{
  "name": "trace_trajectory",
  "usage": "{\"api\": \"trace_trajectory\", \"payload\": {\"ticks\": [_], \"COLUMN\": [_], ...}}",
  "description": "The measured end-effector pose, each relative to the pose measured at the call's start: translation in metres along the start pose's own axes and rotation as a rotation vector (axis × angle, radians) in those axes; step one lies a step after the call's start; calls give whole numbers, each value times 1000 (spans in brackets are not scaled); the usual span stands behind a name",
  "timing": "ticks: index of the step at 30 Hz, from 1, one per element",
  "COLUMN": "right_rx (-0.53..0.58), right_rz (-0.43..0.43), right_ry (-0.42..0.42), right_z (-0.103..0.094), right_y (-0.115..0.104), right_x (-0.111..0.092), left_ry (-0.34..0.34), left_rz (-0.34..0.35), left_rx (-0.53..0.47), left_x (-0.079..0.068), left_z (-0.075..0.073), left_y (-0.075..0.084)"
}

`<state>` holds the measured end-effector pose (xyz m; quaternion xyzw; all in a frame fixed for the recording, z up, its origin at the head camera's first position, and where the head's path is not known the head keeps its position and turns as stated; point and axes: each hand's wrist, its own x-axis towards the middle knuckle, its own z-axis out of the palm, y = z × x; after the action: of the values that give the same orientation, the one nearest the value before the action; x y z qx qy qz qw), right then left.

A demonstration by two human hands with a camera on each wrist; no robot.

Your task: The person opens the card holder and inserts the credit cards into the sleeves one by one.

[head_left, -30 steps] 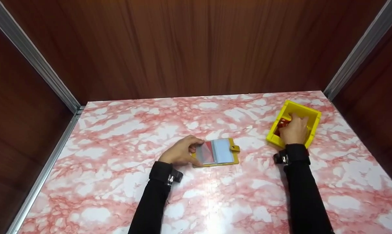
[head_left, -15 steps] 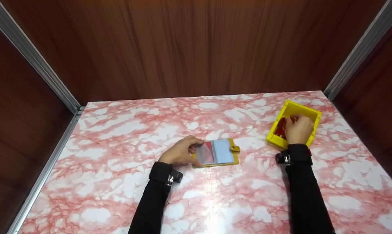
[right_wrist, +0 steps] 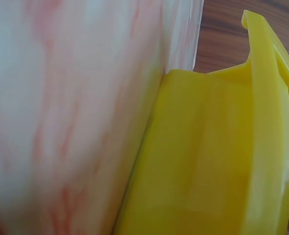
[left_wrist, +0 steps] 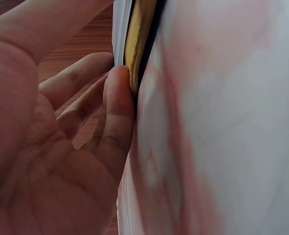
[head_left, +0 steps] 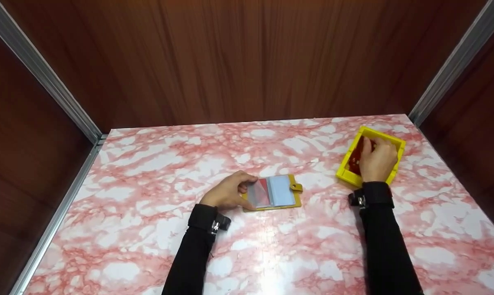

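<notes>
An open card holder [head_left: 283,190] with a mustard-yellow cover, clear plastic sleeves and a snap strap lies on the table in the head view. My left hand [head_left: 229,191] grips its left side, thumb at the near edge and fingers at the far edge. A red piece shows through the left sleeve. In the left wrist view, fingertips meet the yellow cover edge [left_wrist: 137,41]. My right hand [head_left: 379,161] reaches into a yellow bin [head_left: 349,177] and pinches a dark red card [head_left: 355,159]; the fingertips are partly hidden. The right wrist view shows mainly the bin's outer wall [right_wrist: 198,156].
A red-and-white marbled table [head_left: 157,164] carries everything. Dark wood panels [head_left: 247,61] stand behind and at both sides, with metal posts [head_left: 46,69] at the corners. Each wrist wears a black strap with a small camera.
In the bin, my right hand has shifted slightly right and turned, its fingers now curled in, and more of the dark red card shows. The left hand and card holder have stayed put.
</notes>
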<state>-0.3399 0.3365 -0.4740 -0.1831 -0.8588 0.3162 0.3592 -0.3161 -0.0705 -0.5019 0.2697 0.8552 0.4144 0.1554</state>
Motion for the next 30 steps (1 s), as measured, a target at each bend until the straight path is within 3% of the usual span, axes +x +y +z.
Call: {"api": "trace_trajectory", "payload": {"ticks": [6, 14, 18, 23, 30], "right_rx": [52, 305, 404, 492, 605], "right_rz": [28, 105, 186, 300, 310], "right_ry": [76, 142, 99, -23, -75], "right_z": [-2, -4, -10, -22, -39], "right_y": [0, -8, -16, -27, -43], "right_x": [3, 9, 11, 15, 19], "left_ry": [0, 3, 4, 5, 4], "left_rz": [5, 14, 24, 15, 19], "left_rx": [-12, 0, 2, -8, -3], "left_x": [-1, -1, -1, -1, -1], "left_z": [0, 0, -1, -1, 0], "left_y": [0, -1, -1, 0, -1]}}
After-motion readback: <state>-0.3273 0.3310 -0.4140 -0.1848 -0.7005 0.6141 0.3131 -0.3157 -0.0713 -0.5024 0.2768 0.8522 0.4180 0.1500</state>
